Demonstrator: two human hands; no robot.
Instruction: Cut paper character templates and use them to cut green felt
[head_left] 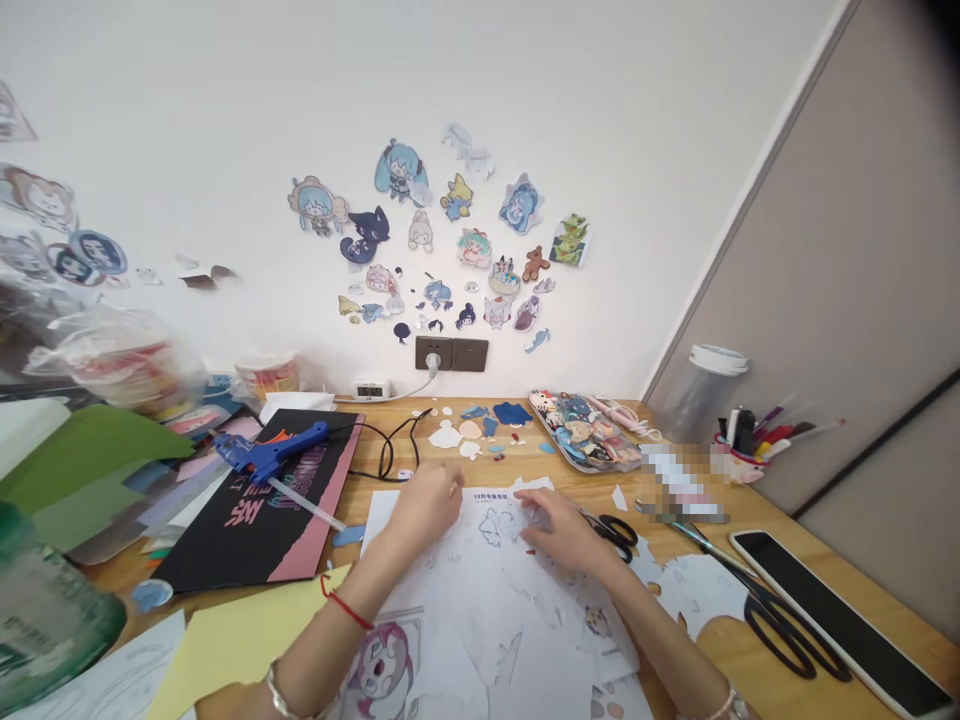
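White sheets of paper [457,600] with printed and drawn figures lie in front of me. My left hand [427,505], with a red cord and a bangle at the wrist, is over the top left of the sheets. Its fingers are curled together, and whatever they may hold does not show. On the other side of a small blue outline drawing [496,527], my right hand [562,530] rests at the paper, thumb and fingers apart. Black-handled scissors [616,535] lie partly hidden just beyond the right hand.
A blue glue gun [270,455] sits on a black folder [247,530] at left, near a green bottle [52,610]. Larger scissors [787,625] and a phone [832,620] lie right. Behind are paper scraps [446,433] and a tray of cutouts [577,465].
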